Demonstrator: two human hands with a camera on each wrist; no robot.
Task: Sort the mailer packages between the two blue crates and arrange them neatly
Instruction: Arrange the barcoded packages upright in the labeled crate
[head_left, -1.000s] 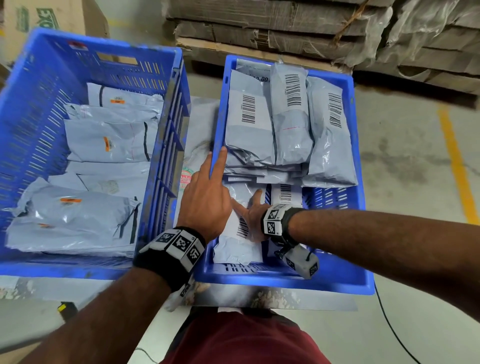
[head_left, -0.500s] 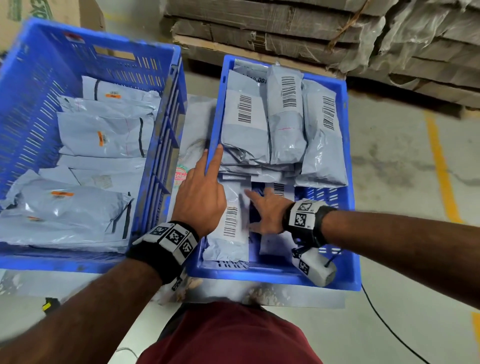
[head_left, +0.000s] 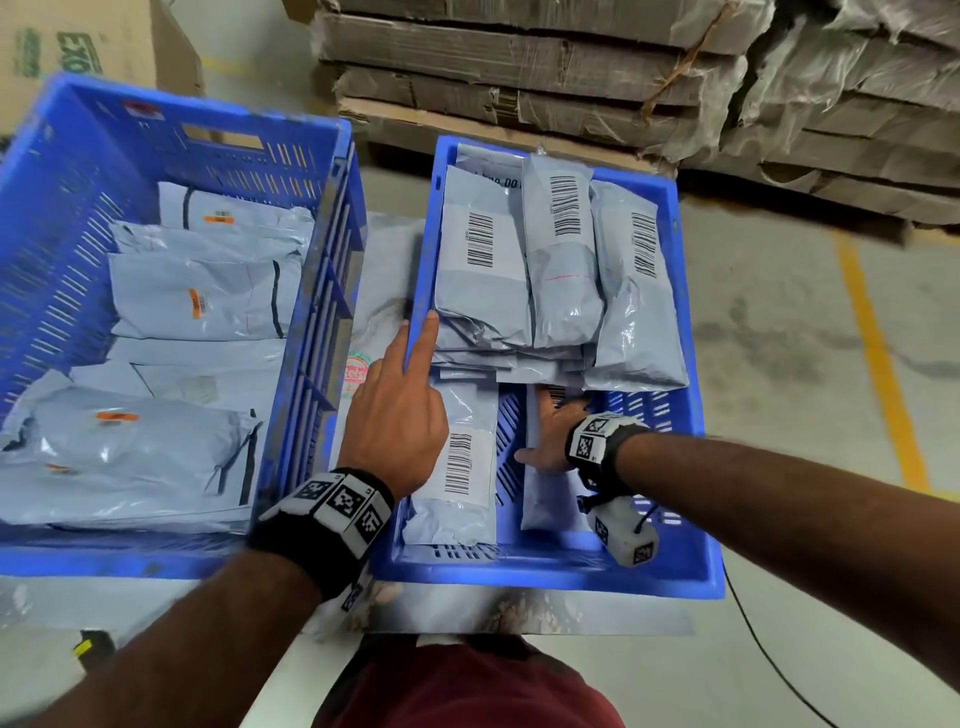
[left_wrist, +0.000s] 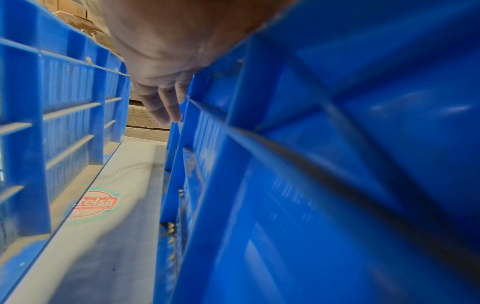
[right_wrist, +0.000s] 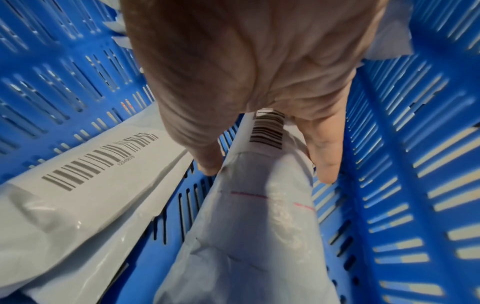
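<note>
Two blue crates stand side by side. The big left crate (head_left: 130, 558) holds several grey mailers with orange stickers (head_left: 197, 296). The smaller right crate (head_left: 545, 571) has three barcoded mailers (head_left: 561, 260) in a row at the far end. My left hand (head_left: 395, 415) rests on this crate's left rim, index finger straight along it, beside a near barcoded mailer (head_left: 462, 467). My right hand (head_left: 553, 436) presses flat on another grey mailer (head_left: 550, 499) at the near right. In the right wrist view the thumb and fingers (right_wrist: 327, 164) straddle that mailer (right_wrist: 259, 226).
Both crates sit on a grey table with a round red sticker (head_left: 358, 369) in the gap between them. Wrapped cardboard bundles (head_left: 571, 67) are stacked behind, with a cardboard box (head_left: 78, 47) at the far left. A yellow floor line (head_left: 878, 364) and a black cable (head_left: 769, 665) lie to the right.
My right hand has slid its mailer to the right, away from the near barcoded mailer, baring a strip of crate floor between them. The left hand has stayed on the rim.
</note>
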